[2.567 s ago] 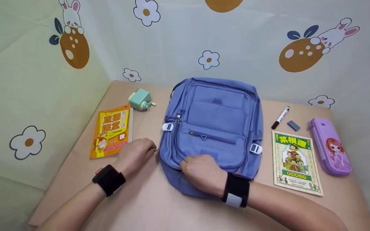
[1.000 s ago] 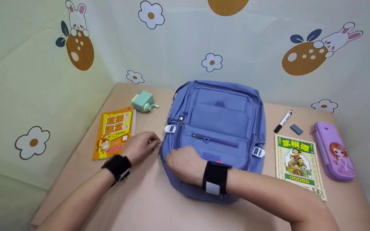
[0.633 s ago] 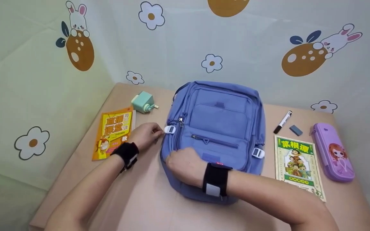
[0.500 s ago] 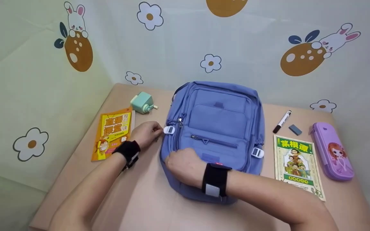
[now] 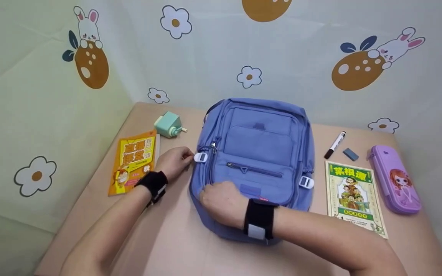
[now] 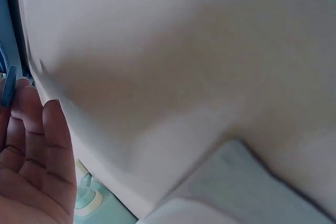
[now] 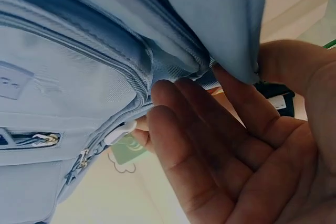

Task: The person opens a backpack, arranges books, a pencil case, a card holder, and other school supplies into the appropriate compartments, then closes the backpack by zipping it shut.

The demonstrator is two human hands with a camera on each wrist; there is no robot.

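A blue backpack lies on the table with its front pocket facing up. At its left side, close to a white strap buckle, my left hand pinches a zipper pull, seen as a narrow blue tab at the fingertips in the left wrist view. My right hand grips the bag's lower left edge. In the right wrist view, a fold of blue fabric sits between thumb and index finger, while the other fingers extend beneath the bag's seams.
An orange book and a mint-green pencil sharpener lie to the left. On the right are a marker, a blue-grey eraser, a green-and-cream book and a purple pencil case. Patterned cloth walls stand behind.
My left hand has slid up the backpack's left side to the white buckle. My right hand has shifted left along the lower edge and has stayed there over the last second.
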